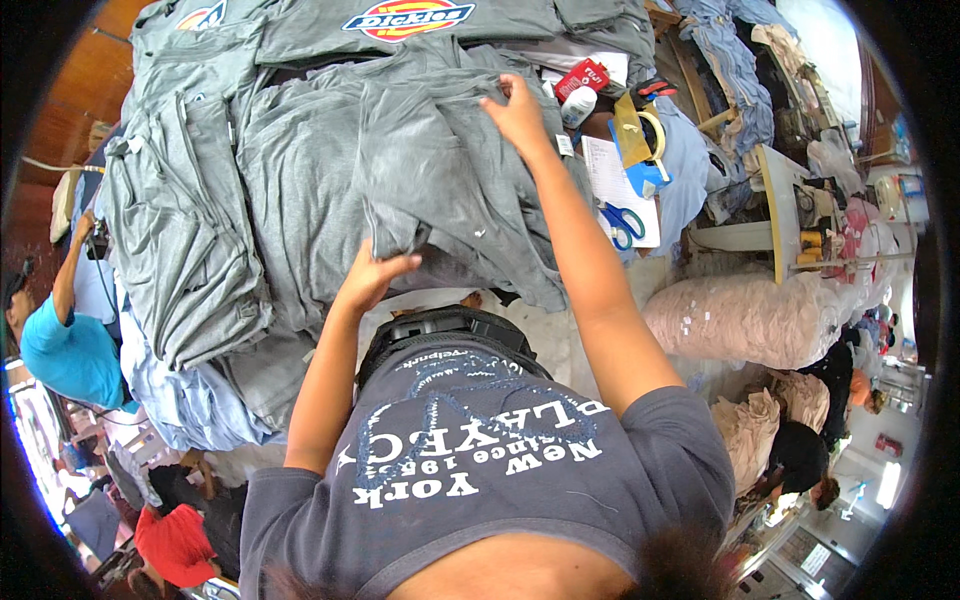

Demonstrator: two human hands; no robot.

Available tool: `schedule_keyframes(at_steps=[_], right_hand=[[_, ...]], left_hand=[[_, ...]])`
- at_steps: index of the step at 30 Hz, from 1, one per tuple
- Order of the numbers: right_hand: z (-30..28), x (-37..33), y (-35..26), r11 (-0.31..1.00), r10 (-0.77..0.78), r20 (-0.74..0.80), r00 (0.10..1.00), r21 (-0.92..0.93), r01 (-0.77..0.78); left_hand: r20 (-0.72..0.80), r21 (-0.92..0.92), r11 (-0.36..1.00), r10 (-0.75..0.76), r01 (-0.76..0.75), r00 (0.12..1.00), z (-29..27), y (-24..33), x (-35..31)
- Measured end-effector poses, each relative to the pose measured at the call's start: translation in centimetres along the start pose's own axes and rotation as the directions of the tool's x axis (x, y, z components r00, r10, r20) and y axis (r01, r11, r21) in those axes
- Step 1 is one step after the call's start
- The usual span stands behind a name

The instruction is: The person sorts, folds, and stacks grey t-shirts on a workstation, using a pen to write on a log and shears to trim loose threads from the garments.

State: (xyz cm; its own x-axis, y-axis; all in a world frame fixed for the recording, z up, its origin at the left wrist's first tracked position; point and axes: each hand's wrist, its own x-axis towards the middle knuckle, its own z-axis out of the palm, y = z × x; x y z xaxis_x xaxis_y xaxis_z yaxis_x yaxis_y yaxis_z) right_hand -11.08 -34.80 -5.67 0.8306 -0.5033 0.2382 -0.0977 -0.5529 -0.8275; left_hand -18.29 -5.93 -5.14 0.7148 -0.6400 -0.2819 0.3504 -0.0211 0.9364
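Head view: a grey shirt (pixel 420 150) lies loosely bunched on a spread of other grey cloth, between the person's two hands, its near edge folded up and its surface creased. The left hand (pixel 368 282) is at this near edge, touching the cloth; its thumb points to the right, just below the fold, while the other fingers are mostly hidden by the fabric, so I cannot tell whether they grip it. The right hand (pixel 520 122) is at the shirt's far right part, thumb and forefinger spread apart with a clear gap between them, nothing visibly pinched there; its remaining fingers are hard to make out.

Left of the shirt, more grey shirts (pixel 185 240) lie in a rumpled heap, and beyond it are others with a bright printed badge (pixel 408 18). Just past the right hand sit a red box (pixel 582 78) and a white bottle (pixel 578 106). Near these are a roll of tape (pixel 657 135), a written sheet of paper (pixel 606 180) and blue-handled scissors (pixel 622 228), which rest on the paper. Farther right is a large pale pink bundle (pixel 745 318). At the far left, a co-worker in a blue top (pixel 70 350) stands beside the heap.
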Motion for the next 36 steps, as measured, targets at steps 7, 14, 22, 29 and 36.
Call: schedule_keyframes(at_steps=[7, 14, 22, 29, 36], right_hand=[[-2.7, -7.0, -9.2, 0.865, -0.312, 0.245, 0.918, 0.474, 0.167], [0.4, -18.2, -9.8, 0.9, -0.435, 0.674, 0.597, 0.305, 0.311], [-4.4, -8.1, -7.8, 0.736, 0.163, 0.142, 0.976, 0.642, -0.216], [-4.7, 0.6, -1.9, 0.786, 0.141, -0.052, 0.989, 0.613, -0.08], [-4.3, -0.2, -5.3, 0.843, 0.072, -0.085, 0.994, 0.537, -0.015]], left_hand=[[-0.287, -0.413, 0.896, 0.042, -0.163, 0.957, -5.0, 0.8, -1.0], [-0.46, 0.525, 0.841, 0.41, -0.131, 0.787, -4.8, 0.5, 2.9], [-0.411, -0.005, 0.997, 0.064, -0.073, 0.909, -4.3, 2.6, -0.7], [-0.384, 0.204, 0.978, 0.032, 0.051, 0.923, -4.5, 0.9, -3.4], [-0.196, 0.895, 0.421, 0.669, -0.148, 0.717, -3.6, 1.5, -4.6]])
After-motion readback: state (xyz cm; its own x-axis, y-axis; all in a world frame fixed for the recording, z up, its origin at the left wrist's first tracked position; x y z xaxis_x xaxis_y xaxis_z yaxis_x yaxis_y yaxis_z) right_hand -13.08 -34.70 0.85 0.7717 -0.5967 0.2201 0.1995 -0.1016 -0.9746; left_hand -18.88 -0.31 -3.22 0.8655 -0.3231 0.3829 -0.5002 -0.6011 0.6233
